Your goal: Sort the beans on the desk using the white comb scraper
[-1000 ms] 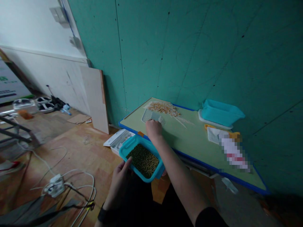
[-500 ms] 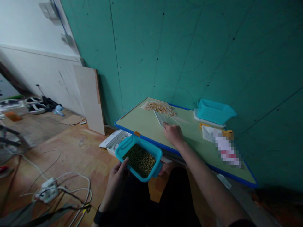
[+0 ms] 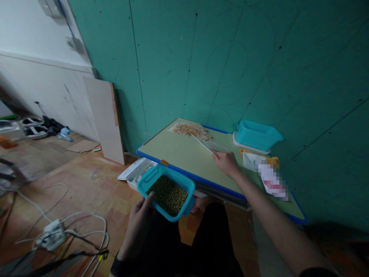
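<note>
My left hand [image 3: 137,217] grips the near left side of a teal plastic tub [image 3: 188,188], thumb over the rim. Dark green beans [image 3: 163,188] fill the tub's left part and pale yellow beans [image 3: 177,199] the right. Over the table, my right hand [image 3: 227,163] is closed on a thin, flat white ribbed piece [image 3: 204,144], seen nearly edge-on. Its far end meets the near edge of a spread pile of yellow-orange beans [image 3: 191,130]. Fine pale bits lie around the beans.
The pale green tabletop [image 3: 173,148] has a blue edge and stands against a green wall. At its back right sits another teal tub [image 3: 259,134] on a white lid. A partly blurred packet [image 3: 271,179] lies nearer. Cables and a power strip [image 3: 52,234] lie on the floor.
My right hand has moved right with the white ribbed piece, which has turned from showing its flat face to nearly edge-on. The left hand still holds the tub; the view shifts slightly.
</note>
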`<state>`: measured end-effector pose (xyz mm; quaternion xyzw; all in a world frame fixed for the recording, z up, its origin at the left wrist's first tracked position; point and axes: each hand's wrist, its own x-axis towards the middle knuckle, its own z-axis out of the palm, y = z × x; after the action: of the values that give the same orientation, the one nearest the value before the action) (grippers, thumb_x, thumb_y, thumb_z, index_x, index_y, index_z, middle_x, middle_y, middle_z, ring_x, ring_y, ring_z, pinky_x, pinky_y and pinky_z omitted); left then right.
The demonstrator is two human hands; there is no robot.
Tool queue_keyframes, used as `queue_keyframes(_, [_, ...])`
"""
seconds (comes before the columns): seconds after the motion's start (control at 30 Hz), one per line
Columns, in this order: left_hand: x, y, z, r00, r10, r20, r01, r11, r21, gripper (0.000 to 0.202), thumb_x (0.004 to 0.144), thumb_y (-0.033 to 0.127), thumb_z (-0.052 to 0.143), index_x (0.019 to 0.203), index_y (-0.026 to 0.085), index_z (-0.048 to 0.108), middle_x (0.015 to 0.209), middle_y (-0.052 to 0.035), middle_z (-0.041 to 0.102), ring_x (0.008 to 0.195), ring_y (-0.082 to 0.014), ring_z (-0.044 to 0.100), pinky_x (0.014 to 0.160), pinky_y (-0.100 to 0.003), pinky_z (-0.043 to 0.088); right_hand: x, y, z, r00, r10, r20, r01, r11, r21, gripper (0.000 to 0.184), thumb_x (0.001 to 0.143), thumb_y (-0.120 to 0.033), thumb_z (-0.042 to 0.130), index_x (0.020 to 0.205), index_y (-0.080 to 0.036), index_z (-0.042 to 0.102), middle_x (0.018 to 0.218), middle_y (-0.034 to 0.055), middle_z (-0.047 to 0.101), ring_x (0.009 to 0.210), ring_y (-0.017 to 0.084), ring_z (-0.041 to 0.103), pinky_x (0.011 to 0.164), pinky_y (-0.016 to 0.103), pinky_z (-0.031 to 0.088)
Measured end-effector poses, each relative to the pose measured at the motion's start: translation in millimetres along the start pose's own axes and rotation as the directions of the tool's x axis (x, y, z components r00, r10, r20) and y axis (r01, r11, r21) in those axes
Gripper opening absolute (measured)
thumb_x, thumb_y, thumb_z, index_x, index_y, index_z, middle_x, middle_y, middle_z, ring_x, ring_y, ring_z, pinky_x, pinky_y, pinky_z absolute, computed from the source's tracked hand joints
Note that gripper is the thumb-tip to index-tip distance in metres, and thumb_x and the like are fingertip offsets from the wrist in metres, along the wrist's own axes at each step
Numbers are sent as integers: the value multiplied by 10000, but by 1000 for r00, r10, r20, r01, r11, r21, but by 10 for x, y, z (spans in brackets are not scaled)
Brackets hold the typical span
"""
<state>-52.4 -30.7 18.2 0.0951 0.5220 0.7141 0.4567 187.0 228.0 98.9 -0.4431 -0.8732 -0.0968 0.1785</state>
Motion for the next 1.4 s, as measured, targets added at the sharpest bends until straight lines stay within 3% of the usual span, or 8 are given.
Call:
queue_keyframes(0.23, [62,-64,-72,1000,9,10,-9,1000,28,439,544,492,910,705,141,700,516,44,547,447,-87,462,418,-191,340,51,360,73,991,122,-46,-116,985,124,310,899,-317,543,987,-170,802,894,133,786,778,225,736,644,259,448])
queue_keyframes(0.4, [115,-145,-124,1000,23,21,-24,999,33,426,597,505,887,676,148,667,534,40,546,477,-97,483,444,-196,369,61,545,117,976,203,-75,-171,936,307,308,855,-280,580,1039,-148,788,905,114,791,776,231,733,627,258,468])
queue_keyframes(0.53, [100,-146,-116,999,39,37,-40,999,25,400,621,477,879,655,154,647,527,47,528,468,-94,468,442,-200,362,28,570,88,975,199,-94,-163,940,300,312,869,-314,580,997,-125,793,844,123,787,733,234,722,619,262,465])
queue_keyframes(0.73, [63,-110,-98,999,13,35,-14,1000,28,378,600,436,893,734,139,700,573,27,597,487,-113,516,458,-216,396,94,278,-69,982,163,-92,-145,974,176,343,933,-314,521,1090,-139,771,931,146,785,803,243,738,671,266,469])
queue_keyframes(0.9, [63,-99,-74,1000,7,7,-7,1000,10,393,577,440,902,744,144,705,544,32,586,471,-119,528,446,-220,398,327,-334,-112,999,10,-36,-7,997,80,360,977,-262,449,1195,-184,724,1062,130,772,932,230,737,787,266,486])
queue_keyframes(1.07, [78,-92,-94,999,4,-39,-1,997,72,428,544,502,890,723,162,701,482,52,528,442,-131,516,420,-231,371,468,-828,-8,994,-62,88,60,998,30,379,952,-162,423,1203,-238,697,1007,95,783,892,208,739,773,262,492])
queue_keyframes(1.2, [68,-74,-98,999,-1,-51,6,996,94,413,541,491,891,709,164,703,491,40,547,467,-143,535,440,-239,376,432,-790,51,995,-27,98,26,1000,16,371,930,-147,437,1167,-240,708,984,98,783,883,211,741,773,261,496])
queue_keyframes(1.4, [25,-56,-33,1000,13,-18,-13,999,32,372,601,463,879,730,155,716,490,34,556,471,-142,534,476,-253,384,305,-309,37,998,11,64,-12,1000,7,392,911,-142,474,1213,-224,709,1072,87,776,968,210,733,846,271,508])
